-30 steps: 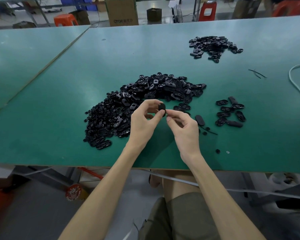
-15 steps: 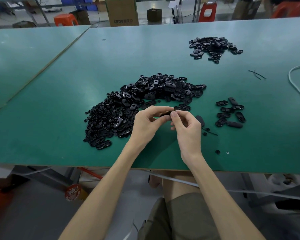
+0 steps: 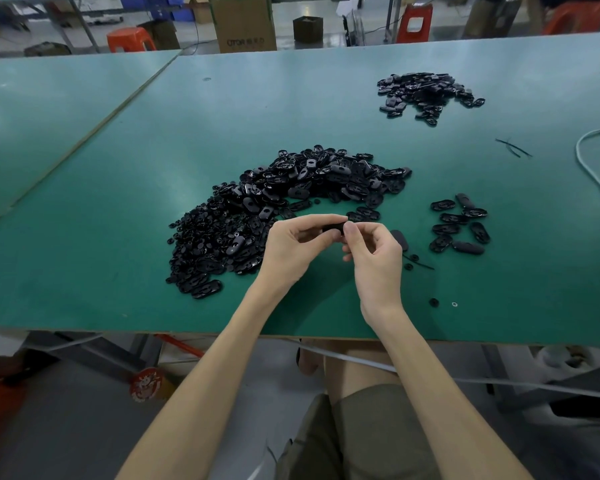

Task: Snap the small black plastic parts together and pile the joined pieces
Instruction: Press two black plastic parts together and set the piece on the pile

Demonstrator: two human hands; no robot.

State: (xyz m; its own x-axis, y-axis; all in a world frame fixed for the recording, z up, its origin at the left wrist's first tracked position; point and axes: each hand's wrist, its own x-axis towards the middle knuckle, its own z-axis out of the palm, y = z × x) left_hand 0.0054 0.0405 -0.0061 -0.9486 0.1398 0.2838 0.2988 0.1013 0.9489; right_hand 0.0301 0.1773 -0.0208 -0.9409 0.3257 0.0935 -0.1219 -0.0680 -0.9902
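Small black part [image 3: 334, 229] — oval, mostly hidden between pinching fingers [image 3: 350, 233]

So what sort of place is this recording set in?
Probably a small factory or assembly workshop: a long green-topped workbench carrying a big heap of small black plastic parts, with a brown cardboard carton and an orange plastic stool behind.

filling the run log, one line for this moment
step: joining | left hand: pinches black part | right hand: pinches same part | loose pile: behind hands
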